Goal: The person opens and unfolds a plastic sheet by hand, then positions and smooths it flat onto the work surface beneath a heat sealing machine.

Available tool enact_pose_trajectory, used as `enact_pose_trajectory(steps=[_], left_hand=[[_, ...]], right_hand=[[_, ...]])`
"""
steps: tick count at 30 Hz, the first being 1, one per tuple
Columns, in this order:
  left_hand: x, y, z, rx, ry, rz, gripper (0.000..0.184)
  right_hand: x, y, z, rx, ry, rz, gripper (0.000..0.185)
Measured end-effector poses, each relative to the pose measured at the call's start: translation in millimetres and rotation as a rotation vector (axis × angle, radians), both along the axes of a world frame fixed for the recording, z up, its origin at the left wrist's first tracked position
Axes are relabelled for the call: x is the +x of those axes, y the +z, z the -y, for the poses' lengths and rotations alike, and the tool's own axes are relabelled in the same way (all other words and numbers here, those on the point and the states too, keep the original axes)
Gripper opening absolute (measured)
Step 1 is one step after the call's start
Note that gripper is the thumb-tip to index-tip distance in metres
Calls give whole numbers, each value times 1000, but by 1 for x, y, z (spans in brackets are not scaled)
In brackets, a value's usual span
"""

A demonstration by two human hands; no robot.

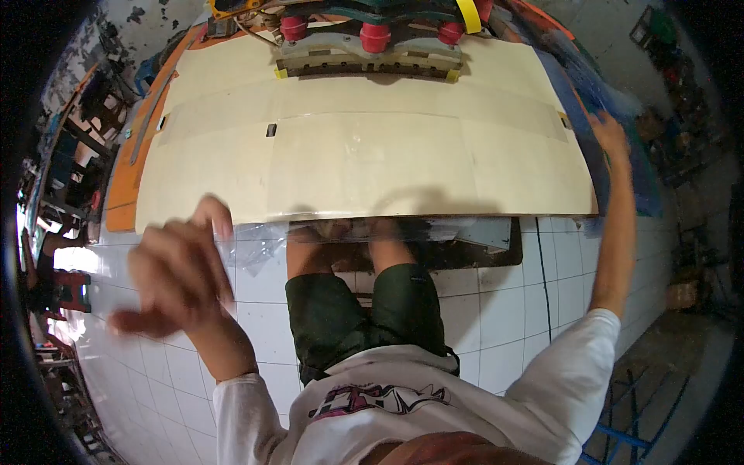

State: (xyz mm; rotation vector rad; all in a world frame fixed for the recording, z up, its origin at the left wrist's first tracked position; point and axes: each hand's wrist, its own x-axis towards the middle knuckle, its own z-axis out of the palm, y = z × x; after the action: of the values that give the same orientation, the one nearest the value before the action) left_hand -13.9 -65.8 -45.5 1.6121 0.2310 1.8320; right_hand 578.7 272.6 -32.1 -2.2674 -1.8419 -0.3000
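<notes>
My left hand [174, 271] is raised in front of the table's near left corner. Its fingers are loosely bent and apart, slightly blurred, and nothing shows in them. My right arm stretches past the table's right edge, where my right hand [611, 136] is at a heap of clear, bluish plastic [628, 174]. Blur hides whether its fingers grip the plastic. Between the hands lies the cream-coloured tabletop covering [372, 170], with a small dark slot [271, 130] left of its middle.
At the table's back stands a machine with a long sealing-type bar [368, 65] and red knobs [375, 37]. Clear plastic [260, 246] hangs under the front edge, near my knees. Blue metal legs [632, 422] stand at lower right. White tiles [496, 310] cover the floor.
</notes>
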Motion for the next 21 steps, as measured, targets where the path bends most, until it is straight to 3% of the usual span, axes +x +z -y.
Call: enact_pose_trajectory(steps=[1, 3, 6, 11, 13, 15, 19, 21], left_hand=[[-30, -10, -21, 19, -80, -213, 61], [-55, -37, -38, -255, 274, -274, 58], [-78, -74, -71, -714, 645, -73, 49], [-72, -76, -77, -757, 695, 28, 46], [-70, -73, -72, -769, 847, -295, 45], [-67, -73, -73, -747, 850, -295, 44], [-66, -76, -74, -743, 850, -297, 42], [-66, -75, -75, -740, 863, -310, 42]], right_hand=[[47, -4, -7, -132, -123, 194, 66], [119, -8, -1, -340, -220, 240, 64], [168, -14, 23, -367, -288, 218, 47], [228, -25, 24, -304, -90, 239, 34], [237, -25, 21, -277, -69, 262, 28], [235, -25, 28, -35, -97, 10, 16], [216, -4, 35, -85, -93, 54, 14], [202, 10, 36, -317, -205, -54, 22]])
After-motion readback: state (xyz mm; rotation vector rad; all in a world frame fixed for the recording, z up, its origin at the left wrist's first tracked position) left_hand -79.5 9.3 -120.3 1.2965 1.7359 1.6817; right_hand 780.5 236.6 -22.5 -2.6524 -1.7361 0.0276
